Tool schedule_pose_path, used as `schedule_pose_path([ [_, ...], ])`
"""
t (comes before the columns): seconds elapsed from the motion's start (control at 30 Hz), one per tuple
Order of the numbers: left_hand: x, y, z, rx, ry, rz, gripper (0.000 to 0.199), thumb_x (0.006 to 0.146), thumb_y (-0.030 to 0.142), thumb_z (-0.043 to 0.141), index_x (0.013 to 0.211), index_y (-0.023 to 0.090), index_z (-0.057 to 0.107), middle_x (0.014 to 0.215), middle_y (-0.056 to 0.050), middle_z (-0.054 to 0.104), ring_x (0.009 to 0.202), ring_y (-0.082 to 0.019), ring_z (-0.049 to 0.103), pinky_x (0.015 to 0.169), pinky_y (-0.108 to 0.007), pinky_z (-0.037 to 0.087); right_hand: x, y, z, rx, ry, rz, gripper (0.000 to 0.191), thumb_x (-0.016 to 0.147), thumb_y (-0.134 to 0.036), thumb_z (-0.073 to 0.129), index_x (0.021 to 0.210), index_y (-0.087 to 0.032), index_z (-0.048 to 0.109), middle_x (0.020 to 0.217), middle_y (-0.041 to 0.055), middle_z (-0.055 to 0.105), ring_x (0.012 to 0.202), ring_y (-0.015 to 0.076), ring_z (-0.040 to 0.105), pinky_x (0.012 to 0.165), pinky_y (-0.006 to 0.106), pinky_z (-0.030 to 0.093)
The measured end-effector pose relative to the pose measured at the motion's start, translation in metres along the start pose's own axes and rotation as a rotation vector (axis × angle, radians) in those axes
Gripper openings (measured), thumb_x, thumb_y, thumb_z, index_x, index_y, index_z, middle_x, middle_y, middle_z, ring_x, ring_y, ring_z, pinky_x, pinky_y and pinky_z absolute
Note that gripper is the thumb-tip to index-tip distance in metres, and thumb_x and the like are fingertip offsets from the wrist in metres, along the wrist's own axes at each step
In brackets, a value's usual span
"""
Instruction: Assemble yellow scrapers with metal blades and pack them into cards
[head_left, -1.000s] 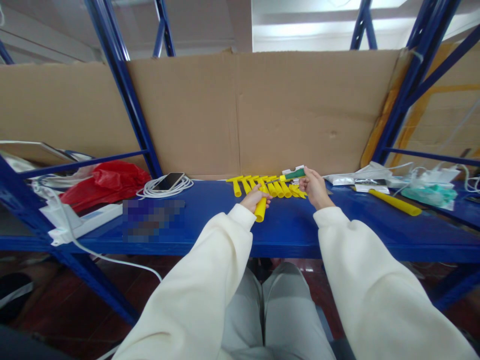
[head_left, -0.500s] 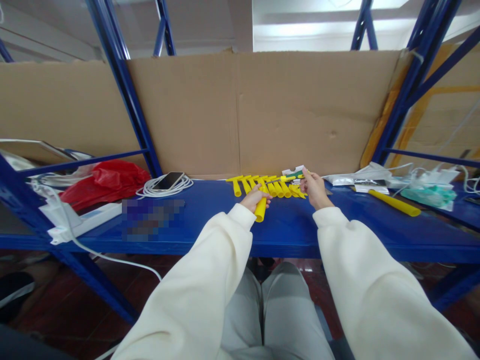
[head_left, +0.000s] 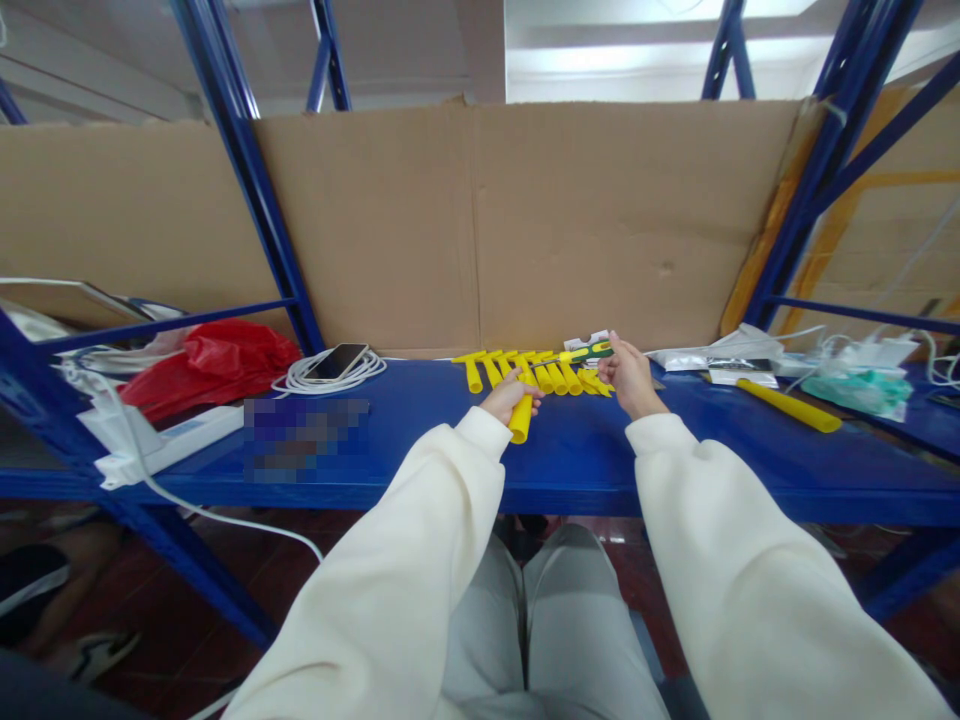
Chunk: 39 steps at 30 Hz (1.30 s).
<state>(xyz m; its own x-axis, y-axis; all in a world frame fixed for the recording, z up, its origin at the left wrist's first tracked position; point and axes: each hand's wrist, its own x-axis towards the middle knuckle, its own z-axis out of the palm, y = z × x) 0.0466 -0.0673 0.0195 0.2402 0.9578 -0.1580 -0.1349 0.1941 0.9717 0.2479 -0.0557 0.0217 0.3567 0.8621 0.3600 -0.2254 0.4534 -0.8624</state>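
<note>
My left hand (head_left: 512, 400) is closed around a yellow T-shaped plastic piece with a hollow tube handle (head_left: 519, 426), its open end pointing down toward me. My right hand (head_left: 628, 378) grips a green and yellow screwdriver (head_left: 587, 353) by the handle. The shaft points left, with its tip at the top of the yellow piece; whether it sits on a screw is too small to see. Behind both hands lies a row of several similar yellow T-shaped pieces (head_left: 474, 374). Smaller yellow parts (head_left: 595, 383) lie near my right fingers.
On the blue shelf (head_left: 420, 430), a phone (head_left: 339, 362) lies on coiled white cable (head_left: 300, 380), near a red bag (head_left: 225, 365) and a white power strip (head_left: 187, 437). A yellow tube (head_left: 791, 406) lies right. Cardboard (head_left: 480, 230) stands behind, between blue posts (head_left: 255, 180).
The screwdriver handle has turned slightly in my right fingers, showing more of its green and yellow. My left hand has stayed still. A shoe has come into sight at lower left.
</note>
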Motion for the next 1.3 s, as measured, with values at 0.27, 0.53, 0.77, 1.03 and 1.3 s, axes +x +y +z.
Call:
schedule_pose_path([
  [0.27,-0.005,0.002,0.002,0.003,0.009,-0.011,0.082,0.086,-0.002,0.051,0.159,0.026,0.026,0.085,-0.003,0.07,0.047,-0.008,0.051,0.045,-0.017,0.04,-0.004,-0.003,0.002,-0.028,-0.01,0.015,0.052,0.064,-0.061,0.088,0.068,-0.024,0.052,0.043,-0.0075,0.052,0.033,0.0074,0.042,0.031,0.017,0.028],
  [0.53,-0.009,0.004,0.003,0.013,0.013,-0.007,0.08,0.088,-0.003,0.051,0.159,0.026,0.027,0.085,-0.004,0.069,0.048,-0.008,0.05,0.044,-0.017,0.04,-0.004,-0.002,0.001,-0.039,0.024,-0.012,0.055,0.064,-0.062,0.088,0.063,-0.024,0.048,0.041,-0.0063,0.051,0.033,0.0084,0.043,0.029,0.019,0.028],
  [0.77,-0.008,0.003,0.003,0.019,0.018,-0.002,0.078,0.087,-0.005,0.048,0.157,0.025,0.031,0.077,-0.001,0.066,0.047,-0.008,0.05,0.044,-0.016,0.039,-0.007,-0.004,0.004,-0.047,0.039,-0.01,0.053,0.071,-0.058,0.086,0.063,-0.024,0.045,0.041,-0.0068,0.051,0.032,0.0077,0.043,0.03,0.018,0.028],
  [1.03,-0.008,0.004,0.003,-0.097,0.022,0.12,0.087,0.085,0.003,0.063,0.16,0.03,0.029,0.084,0.0,0.067,0.047,-0.007,0.049,0.045,-0.017,0.04,-0.008,-0.007,0.006,-0.001,0.1,-0.03,0.046,0.08,-0.053,0.081,0.067,-0.022,0.049,0.042,-0.0068,0.052,0.032,0.0056,0.044,0.031,0.014,0.028],
  [1.3,-0.003,0.002,0.003,-0.114,0.03,0.208,0.085,0.082,0.004,0.064,0.159,0.031,0.037,0.1,-0.005,0.069,0.049,-0.006,0.049,0.048,-0.02,0.043,-0.011,-0.012,0.01,0.026,0.13,0.033,0.04,0.087,-0.043,0.075,0.067,-0.021,0.049,0.044,-0.0052,0.054,0.033,0.0053,0.044,0.033,0.013,0.031],
])
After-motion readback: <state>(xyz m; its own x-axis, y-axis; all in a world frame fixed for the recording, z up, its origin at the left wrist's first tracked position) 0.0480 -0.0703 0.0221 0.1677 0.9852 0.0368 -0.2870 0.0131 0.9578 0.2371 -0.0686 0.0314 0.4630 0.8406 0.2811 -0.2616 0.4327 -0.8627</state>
